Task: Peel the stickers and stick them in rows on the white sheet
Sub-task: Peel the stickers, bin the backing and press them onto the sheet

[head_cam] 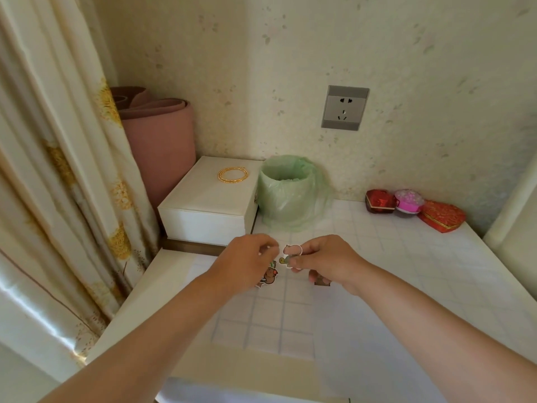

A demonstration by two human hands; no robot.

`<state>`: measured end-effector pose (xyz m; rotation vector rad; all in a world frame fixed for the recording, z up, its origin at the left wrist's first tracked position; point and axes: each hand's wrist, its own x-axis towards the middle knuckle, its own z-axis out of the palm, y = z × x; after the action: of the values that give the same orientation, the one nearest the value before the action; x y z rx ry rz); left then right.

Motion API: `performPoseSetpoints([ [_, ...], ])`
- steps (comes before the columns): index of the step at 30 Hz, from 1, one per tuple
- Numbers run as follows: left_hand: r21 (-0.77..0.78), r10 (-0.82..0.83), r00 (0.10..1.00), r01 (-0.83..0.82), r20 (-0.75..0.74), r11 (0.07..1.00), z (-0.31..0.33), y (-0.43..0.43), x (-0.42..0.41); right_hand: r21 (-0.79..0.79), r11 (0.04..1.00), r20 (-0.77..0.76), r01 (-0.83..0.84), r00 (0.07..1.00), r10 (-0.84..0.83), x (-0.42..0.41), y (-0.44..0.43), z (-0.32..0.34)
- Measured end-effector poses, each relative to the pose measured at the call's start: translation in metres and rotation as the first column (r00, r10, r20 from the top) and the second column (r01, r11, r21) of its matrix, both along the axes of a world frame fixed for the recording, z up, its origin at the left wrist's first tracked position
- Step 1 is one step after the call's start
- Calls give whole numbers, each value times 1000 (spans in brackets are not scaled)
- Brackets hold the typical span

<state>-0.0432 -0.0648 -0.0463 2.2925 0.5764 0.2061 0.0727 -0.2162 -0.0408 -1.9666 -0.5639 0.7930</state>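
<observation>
My right hand (322,261) pinches a small cartoon animal sticker (291,251) with a white border, held upright above the table. My left hand (247,261) is just left of it, fingertips curled together close to the sticker's edge; whether they hold anything is hidden. A brown bear-like sticker (270,276) lies on the table under my left hand. Another small brown piece (322,282) peeks out below my right hand. A white sheet (377,344) lies flat on the checked tablecloth (261,324) at the front right.
A bin lined with a green bag (290,193) stands at the back. Left of it is a white box (209,205) with gold beads (233,174) on top. Three small gift boxes (412,209) sit at the back right. A curtain (58,170) hangs at left.
</observation>
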Motion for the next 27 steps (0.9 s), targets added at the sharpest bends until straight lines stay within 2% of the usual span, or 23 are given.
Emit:
performPoseSetpoints([
  [2, -166, -7, 1000, 12, 29, 986, 7, -7, 6, 13, 999, 6, -29, 1000, 29, 1, -5, 5],
  [5, -280, 11, 998, 7, 63, 960, 12, -11, 15, 41, 999, 23, -34, 999, 33, 4, -11, 14],
  [8, -379, 101, 983, -35, 153, 925, 15, -14, 26, 50, 999, 17, 18, 1000, -19, 12, -18, 19],
  [10, -390, 153, 972, -72, 180, 918, 19, -16, 35, 98, 993, -42, 69, 997, -65, 21, -23, 21],
  [13, -394, 133, 974, -51, 183, 917, 22, -24, 46, 164, 976, -113, 142, 986, -125, 32, -31, 21],
  [23, -398, 84, 970, 14, 228, 917, 17, -48, 72, 222, 952, 56, 209, 972, -227, 38, -40, 23],
  [25, -414, 101, 964, 10, 246, 910, 17, -50, 74, 233, 946, 38, 224, 970, -238, 39, -40, 23],
  [27, -457, 124, 960, 4, 251, 890, 19, -51, 77, 243, 940, -59, 240, 971, -232, 42, -41, 24],
])
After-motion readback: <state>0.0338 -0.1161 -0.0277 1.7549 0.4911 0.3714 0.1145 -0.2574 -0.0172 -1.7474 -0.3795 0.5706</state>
